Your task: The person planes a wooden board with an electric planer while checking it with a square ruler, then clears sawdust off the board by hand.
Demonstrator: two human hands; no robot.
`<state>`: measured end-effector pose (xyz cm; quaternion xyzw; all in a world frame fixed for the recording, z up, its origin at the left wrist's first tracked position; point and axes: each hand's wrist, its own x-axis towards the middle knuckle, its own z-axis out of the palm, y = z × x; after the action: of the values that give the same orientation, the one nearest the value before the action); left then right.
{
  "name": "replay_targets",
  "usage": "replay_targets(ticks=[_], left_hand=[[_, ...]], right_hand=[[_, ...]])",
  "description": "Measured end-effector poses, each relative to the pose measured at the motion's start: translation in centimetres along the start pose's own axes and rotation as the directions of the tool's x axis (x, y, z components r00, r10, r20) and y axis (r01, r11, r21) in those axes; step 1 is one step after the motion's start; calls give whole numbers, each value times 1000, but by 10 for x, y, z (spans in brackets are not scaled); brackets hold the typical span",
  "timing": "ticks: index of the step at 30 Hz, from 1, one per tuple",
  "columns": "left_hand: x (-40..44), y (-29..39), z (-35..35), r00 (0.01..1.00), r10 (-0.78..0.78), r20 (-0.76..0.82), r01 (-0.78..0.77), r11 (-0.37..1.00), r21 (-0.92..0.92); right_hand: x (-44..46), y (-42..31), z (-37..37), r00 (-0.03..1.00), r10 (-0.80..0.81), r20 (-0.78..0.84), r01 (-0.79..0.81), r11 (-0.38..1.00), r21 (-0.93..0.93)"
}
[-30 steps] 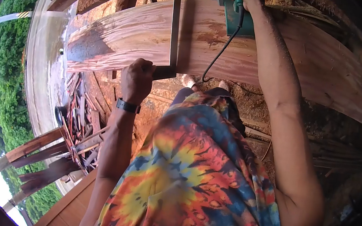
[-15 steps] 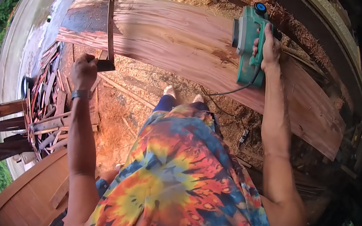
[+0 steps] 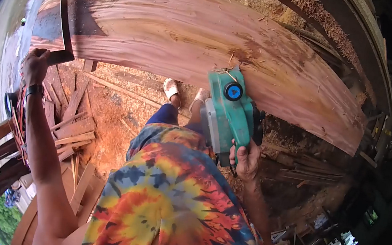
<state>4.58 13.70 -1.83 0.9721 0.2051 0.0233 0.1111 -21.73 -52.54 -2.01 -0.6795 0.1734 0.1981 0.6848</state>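
Note:
My left hand (image 3: 35, 66) is closed around the stock of a carpenter's square (image 3: 60, 57), whose thin dark blade reaches across the left end of a wide reddish plank (image 3: 158, 29). Whether that blade touches the wood I cannot tell. A dark patch marks the plank under and beside it. In my right hand (image 3: 248, 162) is the handle of a green electric planer (image 3: 235, 120) with a blue-topped knob. The planer is tilted at the plank's near edge, close to my body, with shavings caught on its front. Its underside is hidden.
Wood shavings cover the ground (image 3: 110, 107) around my feet in light clogs (image 3: 171, 88). Offcuts (image 3: 75, 129) are piled at the left. A dark beam (image 3: 335, 27) strewn with shavings runs along the far right, and more strips of wood (image 3: 308, 168) lie at the lower right.
The planer has come off the plank's top toward my body and turned, still in my right hand. My left hand and the square appear further left as the view has shifted.

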Motion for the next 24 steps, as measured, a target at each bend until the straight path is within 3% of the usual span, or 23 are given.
replay_targets(ticks=[8,15,24], left_hand=[[18,-29,2,995,47,93,-46,999,-20],[-9,24,-11,996,69,64,-76,990,122],[-3,21,-2,998,34,60,-41,993,110]], right_hand=[[7,2,28,997,31,-74,-25,997,76],[55,-27,42,998,-8,-62,7,1000,-12],[196,-106,96,964,-265,-7,262,956,-130]])
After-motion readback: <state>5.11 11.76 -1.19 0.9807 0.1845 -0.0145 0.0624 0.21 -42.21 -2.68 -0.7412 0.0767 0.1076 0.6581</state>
